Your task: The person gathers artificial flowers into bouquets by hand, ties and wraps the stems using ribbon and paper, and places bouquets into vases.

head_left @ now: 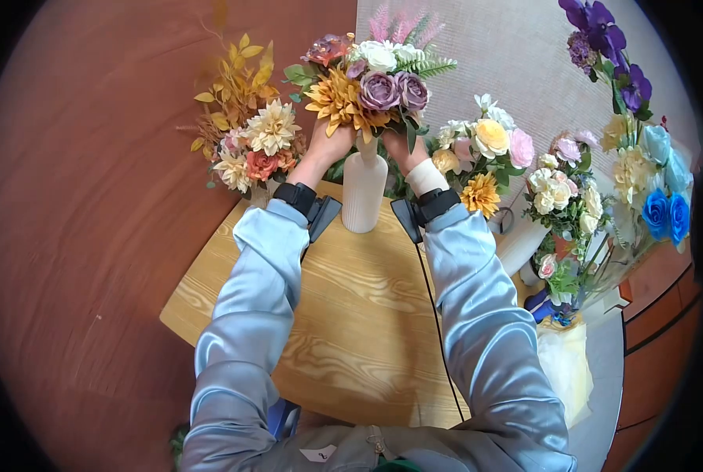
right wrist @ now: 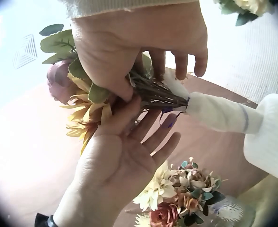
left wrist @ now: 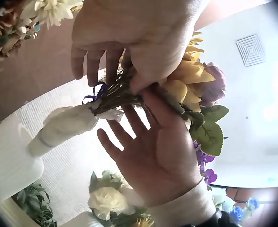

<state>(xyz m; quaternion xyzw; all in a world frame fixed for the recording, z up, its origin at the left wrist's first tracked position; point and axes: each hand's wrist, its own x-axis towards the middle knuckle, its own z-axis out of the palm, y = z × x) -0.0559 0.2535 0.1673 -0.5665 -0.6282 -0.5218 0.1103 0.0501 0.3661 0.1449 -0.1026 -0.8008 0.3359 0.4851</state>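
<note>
A bouquet (head_left: 379,90) of purple roses, white blooms and a mustard flower stands above the white ribbed vase (head_left: 363,193). Just under its blooms, my left hand (head_left: 332,145) and right hand (head_left: 405,153) hold it from either side. In the left wrist view, the thumbs of my left hand (left wrist: 139,40) and right hand (left wrist: 153,161) meet at the thin stems (left wrist: 117,94), other fingers spread loosely. A blue ribbon (right wrist: 166,115) hangs by the stems, above a white wrapped section (right wrist: 214,111) that runs down to the vase. Whether it enters the vase is unclear.
The vase stands on a wooden table (head_left: 351,315). Left of it is a cream and coral arrangement (head_left: 261,145) with yellow leaves. On the right are yellow and pink flowers (head_left: 489,141), a pale vase (head_left: 520,244) lying tilted, and blue flowers (head_left: 666,214). A black cable (head_left: 438,330) runs beside my right arm.
</note>
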